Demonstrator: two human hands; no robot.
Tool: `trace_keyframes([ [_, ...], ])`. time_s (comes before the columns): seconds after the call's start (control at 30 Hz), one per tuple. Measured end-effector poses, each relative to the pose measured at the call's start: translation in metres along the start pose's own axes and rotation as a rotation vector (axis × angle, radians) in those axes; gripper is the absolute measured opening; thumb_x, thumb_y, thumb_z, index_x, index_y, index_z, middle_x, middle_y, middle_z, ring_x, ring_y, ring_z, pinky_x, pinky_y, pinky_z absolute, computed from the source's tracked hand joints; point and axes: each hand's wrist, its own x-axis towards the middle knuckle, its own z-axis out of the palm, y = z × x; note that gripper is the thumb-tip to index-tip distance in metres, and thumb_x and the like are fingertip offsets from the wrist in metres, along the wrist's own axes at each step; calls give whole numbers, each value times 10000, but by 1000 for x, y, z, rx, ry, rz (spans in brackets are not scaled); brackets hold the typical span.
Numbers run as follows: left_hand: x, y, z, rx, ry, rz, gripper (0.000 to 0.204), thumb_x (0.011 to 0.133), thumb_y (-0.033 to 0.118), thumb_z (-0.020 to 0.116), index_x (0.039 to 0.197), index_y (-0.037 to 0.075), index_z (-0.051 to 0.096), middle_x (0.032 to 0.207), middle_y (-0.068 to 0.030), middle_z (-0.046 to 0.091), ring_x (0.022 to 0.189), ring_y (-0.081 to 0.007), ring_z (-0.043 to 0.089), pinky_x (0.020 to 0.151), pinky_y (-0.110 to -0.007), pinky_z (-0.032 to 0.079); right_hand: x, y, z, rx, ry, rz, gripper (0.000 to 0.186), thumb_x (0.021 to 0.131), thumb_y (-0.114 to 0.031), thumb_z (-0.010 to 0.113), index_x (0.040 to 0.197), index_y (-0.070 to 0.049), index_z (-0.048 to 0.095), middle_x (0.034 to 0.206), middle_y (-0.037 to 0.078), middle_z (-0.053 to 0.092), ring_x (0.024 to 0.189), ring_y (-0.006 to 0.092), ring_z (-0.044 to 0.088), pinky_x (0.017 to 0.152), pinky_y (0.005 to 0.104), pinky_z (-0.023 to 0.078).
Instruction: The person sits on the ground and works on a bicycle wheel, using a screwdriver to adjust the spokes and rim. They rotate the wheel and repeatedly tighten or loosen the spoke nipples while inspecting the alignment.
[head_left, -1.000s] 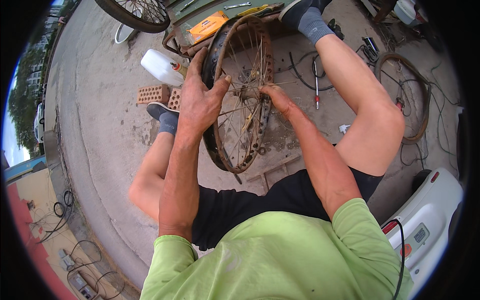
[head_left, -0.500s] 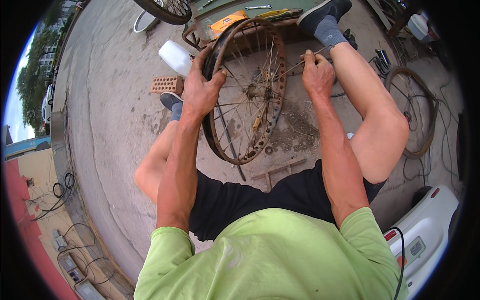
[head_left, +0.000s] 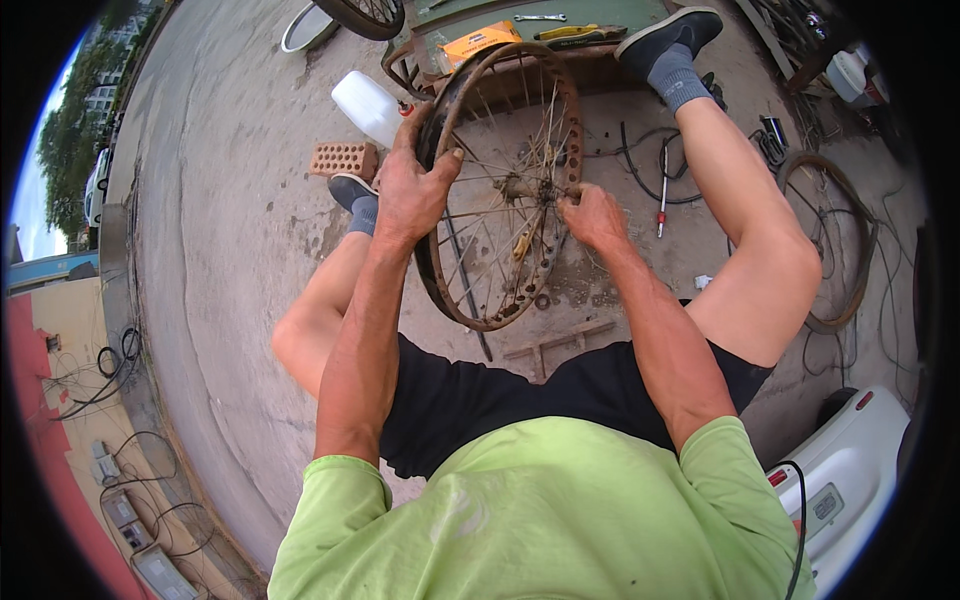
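A rusty spoked bicycle wheel (head_left: 571, 125) with a dark tyre (head_left: 430, 265) stands tilted between my legs. My left hand (head_left: 413, 190) is closed round the rim and tyre on the left side, thumb toward the spokes. My right hand (head_left: 597, 217) is closed in a pinch just right of the hub (head_left: 520, 188), at thin spokes; exactly what its fingers hold is hard to make out. A small yellowish piece (head_left: 521, 243) sits among the lower spokes.
Behind the wheel are a green metal surface (head_left: 445, 30), orange box (head_left: 480, 40), wrench (head_left: 540, 17) and yellow-handled tool (head_left: 565, 31). Around lie a white jug (head_left: 368, 105), perforated brick (head_left: 340, 158), hose (head_left: 640, 180), red-handled rod (head_left: 662, 205), another wheel (head_left: 855, 270) and white vehicle (head_left: 850, 470).
My right hand moved from the hub out to the upper right with a thin rod half a second ago, and is now back beside the hub. My left hand still grips the rim.
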Motion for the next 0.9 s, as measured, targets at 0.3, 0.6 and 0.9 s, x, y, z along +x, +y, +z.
trace_keyframes([
  [0.3, -10, 21, 10, -57, -24, 23, 683, 881, 140, 719, 1490, -58, 482, 1378, -210, 623, 1281, -277, 601, 1130, -375, 441, -6, -38, 18, 116, 383, -709, 586, 863, -287, 832, 1356, -24, 652, 1298, 189, 675, 1169, 351, 676, 994, 424, 546],
  [0.6, -18, 26, 18, -118, 7, -60, 705, 894, 226, 740, 1488, -54, 483, 1341, -201, 639, 1224, -261, 624, 1077, -362, 476, 10, -34, 9, 177, 300, -785, 312, 900, -227, 800, 1129, -25, 734, 1101, 162, 716, 1007, 370, 701, 856, 449, 561],
  [0.9, -8, 9, 2, -264, -159, -364, 574, 861, 389, 819, 1234, -13, 650, 1045, -61, 699, 923, -165, 631, 848, -310, 513, -9, -24, 22, 319, 281, -721, 391, 916, -277, 774, 1198, -9, 730, 1109, 162, 726, 1020, 333, 718, 893, 418, 567],
])
